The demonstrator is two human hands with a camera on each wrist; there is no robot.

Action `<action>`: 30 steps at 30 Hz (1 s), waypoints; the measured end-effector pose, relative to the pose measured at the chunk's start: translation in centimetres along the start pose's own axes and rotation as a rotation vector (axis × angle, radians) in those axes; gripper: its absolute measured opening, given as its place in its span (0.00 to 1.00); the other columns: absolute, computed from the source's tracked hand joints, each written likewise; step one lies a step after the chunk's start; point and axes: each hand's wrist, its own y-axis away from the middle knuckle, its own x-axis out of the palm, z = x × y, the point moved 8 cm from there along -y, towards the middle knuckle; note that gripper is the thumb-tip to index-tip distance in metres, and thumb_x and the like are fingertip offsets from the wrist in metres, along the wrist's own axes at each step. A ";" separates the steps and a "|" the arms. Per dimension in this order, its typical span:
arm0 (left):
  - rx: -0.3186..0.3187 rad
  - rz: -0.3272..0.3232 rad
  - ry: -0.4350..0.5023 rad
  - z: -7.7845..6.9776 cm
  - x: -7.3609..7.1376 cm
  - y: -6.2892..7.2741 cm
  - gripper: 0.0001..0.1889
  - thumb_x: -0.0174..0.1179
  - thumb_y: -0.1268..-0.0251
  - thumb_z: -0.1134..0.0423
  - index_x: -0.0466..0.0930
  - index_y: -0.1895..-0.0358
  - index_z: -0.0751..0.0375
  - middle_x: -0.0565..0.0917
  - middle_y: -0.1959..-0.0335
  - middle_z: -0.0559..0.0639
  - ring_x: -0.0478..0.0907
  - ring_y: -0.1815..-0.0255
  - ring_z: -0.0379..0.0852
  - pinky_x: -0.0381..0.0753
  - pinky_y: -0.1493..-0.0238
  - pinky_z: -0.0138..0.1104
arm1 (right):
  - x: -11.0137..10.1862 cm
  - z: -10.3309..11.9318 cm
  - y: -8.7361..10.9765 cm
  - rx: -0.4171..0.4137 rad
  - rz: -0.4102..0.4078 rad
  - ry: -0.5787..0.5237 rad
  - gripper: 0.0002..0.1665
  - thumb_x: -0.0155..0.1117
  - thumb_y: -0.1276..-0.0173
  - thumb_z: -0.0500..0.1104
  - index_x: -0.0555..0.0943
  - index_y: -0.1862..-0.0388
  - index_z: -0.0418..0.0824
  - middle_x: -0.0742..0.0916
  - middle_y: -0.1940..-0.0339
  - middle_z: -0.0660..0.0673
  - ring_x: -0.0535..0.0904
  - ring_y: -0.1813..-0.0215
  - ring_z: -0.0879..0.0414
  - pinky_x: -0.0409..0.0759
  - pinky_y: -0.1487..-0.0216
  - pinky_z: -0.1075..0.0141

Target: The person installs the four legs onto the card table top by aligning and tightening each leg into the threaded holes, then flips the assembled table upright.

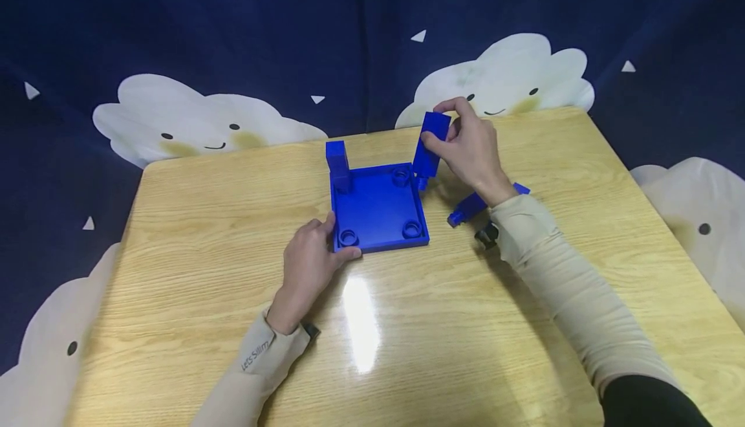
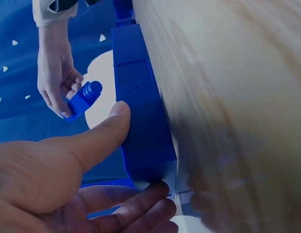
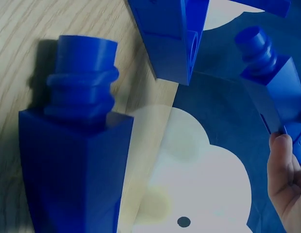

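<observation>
A blue square tabletop (image 1: 378, 207) lies underside up, with a raised rim and round sockets at its corners. My left hand (image 1: 308, 255) holds its near-left corner; the thumb (image 2: 109, 128) presses the near side. A blue table leg (image 1: 336, 162) stands upright at the far-left corner. With thumb and fingers, my right hand (image 1: 474, 145) pinches another blue table leg (image 1: 433, 139), tilted, threaded end down, beside the far-right corner. Below the right wrist lies a blue table leg (image 1: 470, 207) on the table; its threaded end (image 3: 82, 77) shows large in the right wrist view.
The wooden table (image 1: 221, 272) carries a bright reflection in front of the tabletop. Behind its far edge hangs a dark blue curtain (image 1: 361, 39) with cloud faces and white triangles. The right forearm partly covers the lying leg.
</observation>
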 end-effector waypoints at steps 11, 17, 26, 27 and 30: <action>-0.005 -0.005 0.018 0.2 0.1 0.1 0.49 0.86 0.48 0.48 0.77 0.27 0.73 0.80 0.68 0.56 0.69 0.70 0.50 0.72 0.71 0.42 | 0.8 1.4 0.1 -0.110 -0.045 -0.082 0.25 0.77 0.27 0.42 0.79 0.37 0.39 0.85 0.69 0.41 0.78 0.68 0.54 0.73 0.64 0.69; -0.008 -0.012 0.014 0.3 0.1 0.0 0.49 0.87 0.49 0.47 0.77 0.28 0.73 0.81 0.69 0.55 0.69 0.70 0.49 0.73 0.72 0.43 | 1.5 2.0 0.5 -0.189 -0.036 -0.096 0.24 0.78 0.27 0.39 0.78 0.37 0.39 0.87 0.68 0.40 0.81 0.67 0.53 0.75 0.63 0.69; -0.003 -0.011 0.008 0.2 0.0 0.2 0.48 0.86 0.48 0.47 0.78 0.28 0.73 0.80 0.70 0.55 0.69 0.71 0.49 0.73 0.72 0.43 | 2.9 2.6 1.3 -0.272 0.002 -0.078 0.24 0.77 0.26 0.37 0.77 0.37 0.38 0.86 0.67 0.40 0.83 0.66 0.48 0.80 0.61 0.56; -0.002 -0.012 0.007 0.2 0.0 0.2 0.48 0.86 0.48 0.47 0.78 0.28 0.73 0.80 0.69 0.55 0.69 0.71 0.49 0.73 0.72 0.43 | 3.1 2.7 1.3 -0.278 0.006 -0.071 0.24 0.77 0.26 0.37 0.77 0.37 0.38 0.85 0.67 0.40 0.83 0.66 0.48 0.80 0.61 0.56; 0.003 -0.014 0.009 0.2 0.0 0.2 0.48 0.86 0.48 0.48 0.77 0.28 0.74 0.81 0.68 0.56 0.69 0.71 0.49 0.73 0.71 0.42 | 3.4 2.9 1.5 -0.290 0.015 -0.064 0.24 0.77 0.26 0.38 0.77 0.37 0.38 0.85 0.67 0.39 0.83 0.65 0.47 0.80 0.61 0.55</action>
